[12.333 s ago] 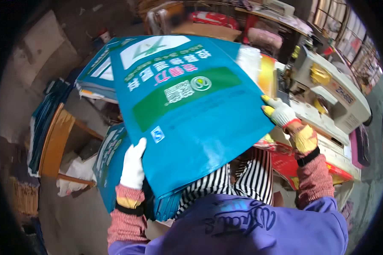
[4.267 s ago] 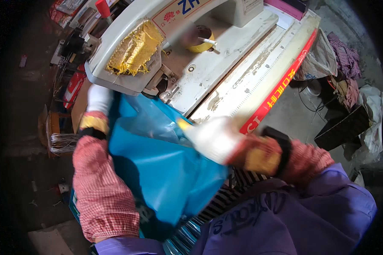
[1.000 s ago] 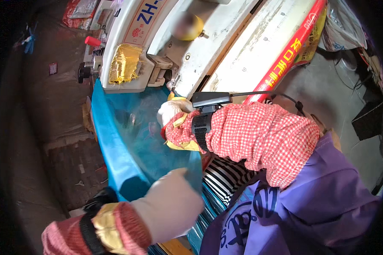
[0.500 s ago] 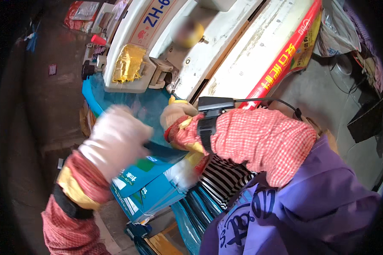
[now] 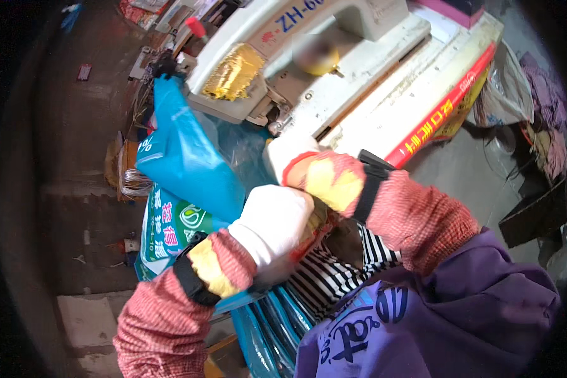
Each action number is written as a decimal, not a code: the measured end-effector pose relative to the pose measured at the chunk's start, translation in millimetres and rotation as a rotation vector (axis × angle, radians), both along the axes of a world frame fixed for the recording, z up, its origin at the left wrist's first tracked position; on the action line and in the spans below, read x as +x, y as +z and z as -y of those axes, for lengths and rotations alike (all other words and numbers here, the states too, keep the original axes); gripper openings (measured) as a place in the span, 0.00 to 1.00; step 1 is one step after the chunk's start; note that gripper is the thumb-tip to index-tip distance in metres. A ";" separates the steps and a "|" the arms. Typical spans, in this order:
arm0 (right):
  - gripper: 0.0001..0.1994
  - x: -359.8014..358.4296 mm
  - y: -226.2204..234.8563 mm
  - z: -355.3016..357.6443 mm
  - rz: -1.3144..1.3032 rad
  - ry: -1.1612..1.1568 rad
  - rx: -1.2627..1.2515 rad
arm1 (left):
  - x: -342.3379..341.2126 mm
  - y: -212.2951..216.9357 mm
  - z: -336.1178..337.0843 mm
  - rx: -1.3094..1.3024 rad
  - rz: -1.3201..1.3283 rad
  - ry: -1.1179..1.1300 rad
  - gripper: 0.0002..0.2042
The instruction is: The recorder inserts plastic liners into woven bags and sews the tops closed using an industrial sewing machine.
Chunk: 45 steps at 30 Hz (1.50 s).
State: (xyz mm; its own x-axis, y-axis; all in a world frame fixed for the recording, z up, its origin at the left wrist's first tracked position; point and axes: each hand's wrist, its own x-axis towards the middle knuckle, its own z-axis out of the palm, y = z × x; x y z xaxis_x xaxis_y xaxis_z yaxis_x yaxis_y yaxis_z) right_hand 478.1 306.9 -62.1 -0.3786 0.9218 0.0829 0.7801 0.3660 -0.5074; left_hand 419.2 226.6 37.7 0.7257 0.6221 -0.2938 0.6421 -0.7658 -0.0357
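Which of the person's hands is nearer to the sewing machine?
Right. The right hand is close beside the near end of the sewing machine's bed; the left hand is lower in the picture, farther from it.

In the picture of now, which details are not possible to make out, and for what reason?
All in the head view:
- Left hand: fingertips hidden behind the back of its glove; grip unclear.
- Right hand: fingers likewise hidden by its glove.
- Blue bag: its edge at the needle area is hidden by the sewing machine.
- Sewing machine: top cut off by the upper edge.
- Round yellow thing: partly blurred; kind unclear.
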 end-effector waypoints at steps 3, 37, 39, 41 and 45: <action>0.16 21.6 -5.2 -24.2 -0.057 0.197 -0.057 | -23.4 -36.7 -33.1 0.174 -0.059 0.106 0.04; 0.07 26.5 131.9 47.2 -1.306 0.250 -0.217 | -374.1 57.7 84.7 0.813 0.186 1.223 0.22; 0.09 12.8 128.1 53.2 -1.233 0.340 -0.067 | -455.7 69.6 91.9 1.064 0.436 1.108 0.21; 0.17 16.9 124.0 43.0 -1.365 0.176 0.087 | -374.0 138.2 46.3 1.372 0.183 0.929 0.21; 0.17 39.4 125.5 15.2 -1.496 0.021 0.031 | -285.1 198.9 107.8 1.719 -0.014 0.672 0.27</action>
